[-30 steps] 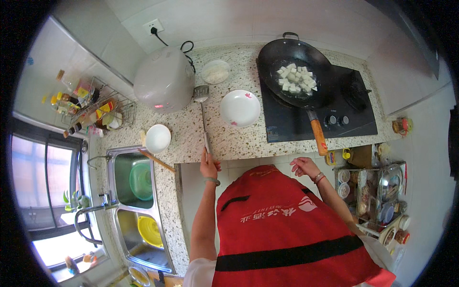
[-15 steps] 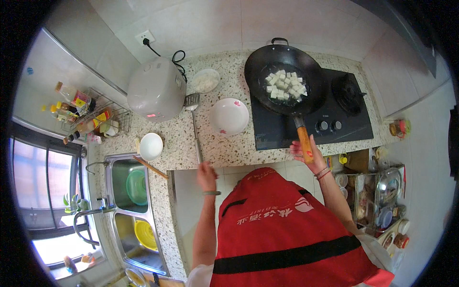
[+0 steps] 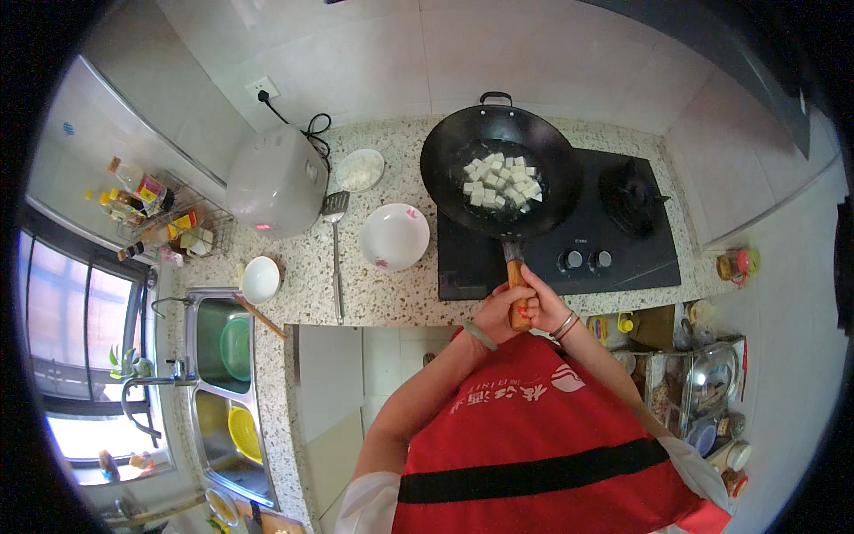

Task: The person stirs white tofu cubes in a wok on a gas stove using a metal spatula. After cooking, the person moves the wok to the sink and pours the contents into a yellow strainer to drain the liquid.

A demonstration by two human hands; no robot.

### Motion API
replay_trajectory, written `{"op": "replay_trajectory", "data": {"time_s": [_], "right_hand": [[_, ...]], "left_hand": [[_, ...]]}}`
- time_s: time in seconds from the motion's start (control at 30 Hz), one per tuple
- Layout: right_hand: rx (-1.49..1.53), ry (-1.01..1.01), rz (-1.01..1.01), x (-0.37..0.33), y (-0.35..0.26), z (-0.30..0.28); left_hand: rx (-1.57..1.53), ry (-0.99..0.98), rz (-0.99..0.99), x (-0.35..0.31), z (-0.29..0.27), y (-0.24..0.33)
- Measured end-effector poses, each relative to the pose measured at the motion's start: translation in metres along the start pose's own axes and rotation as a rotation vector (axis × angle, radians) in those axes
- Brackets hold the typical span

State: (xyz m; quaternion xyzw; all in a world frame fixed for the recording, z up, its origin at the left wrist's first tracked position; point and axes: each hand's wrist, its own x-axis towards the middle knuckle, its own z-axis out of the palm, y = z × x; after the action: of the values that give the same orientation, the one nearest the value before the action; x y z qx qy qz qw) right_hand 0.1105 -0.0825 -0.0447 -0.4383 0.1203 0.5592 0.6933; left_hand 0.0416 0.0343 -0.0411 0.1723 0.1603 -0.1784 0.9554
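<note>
A black wok (image 3: 551,191) with a metal loop at its far rim sits over the left side of the stove. White tofu-like cubes (image 3: 501,181) lie heaped in its middle. Its wooden handle (image 3: 516,271) points toward me. My left hand (image 3: 498,313) is closed round the handle's near end from the left. From the right, my right hand (image 3: 544,303) wraps the same handle, close against the left. A slotted metal spatula (image 3: 337,258) lies on the counter, apart from both hands. A white floral bowl (image 3: 395,237) stands between spatula and wok.
The black stove (image 3: 623,267) has a second burner at right. A rice cooker (image 3: 277,182), a dish of white food (image 3: 360,170) and a small white bowl (image 3: 261,280) stand left. Beyond them are a wooden stick (image 3: 260,316) and double sink (image 3: 197,405). Jars fill a rack (image 3: 680,392) at right.
My left hand has left the spatula's handle end and moved right onto the wok handle. My right hand, only loosely at the handle before, is now wrapped round it.
</note>
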Motion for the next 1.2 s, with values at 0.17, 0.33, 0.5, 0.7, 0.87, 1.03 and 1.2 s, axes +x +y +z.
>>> {"op": "replay_trajectory", "data": {"time_s": [0.17,0.33,0.5,0.7,0.87,1.03,1.2], "right_hand": [[0.167,-0.248,0.155,0.019,-0.002,-0.023],[0.146,-0.411,0.149,0.011,-0.011,-0.014],[0.066,-0.419,0.037,-0.006,-0.012,0.004],[-0.07,-0.513,0.06,-0.027,-0.011,0.018],[-0.218,-0.601,0.073,-0.042,-0.004,0.047],[-0.314,-0.749,0.181,-0.051,0.022,0.079],[-0.342,-0.888,0.41,-0.042,0.065,0.11]], "left_hand": [[-0.098,0.067,-0.044,0.005,0.013,-0.005],[-0.069,0.1,0.022,0.0,0.022,-0.005],[-0.068,-0.03,0.003,-0.013,0.021,-0.005],[-0.002,-0.012,0.067,-0.042,0.038,-0.014],[0.01,0.059,0.133,-0.086,0.051,-0.021],[-0.024,0.137,0.206,-0.137,0.051,-0.036],[-0.084,0.32,0.313,-0.188,0.031,-0.065]]}}
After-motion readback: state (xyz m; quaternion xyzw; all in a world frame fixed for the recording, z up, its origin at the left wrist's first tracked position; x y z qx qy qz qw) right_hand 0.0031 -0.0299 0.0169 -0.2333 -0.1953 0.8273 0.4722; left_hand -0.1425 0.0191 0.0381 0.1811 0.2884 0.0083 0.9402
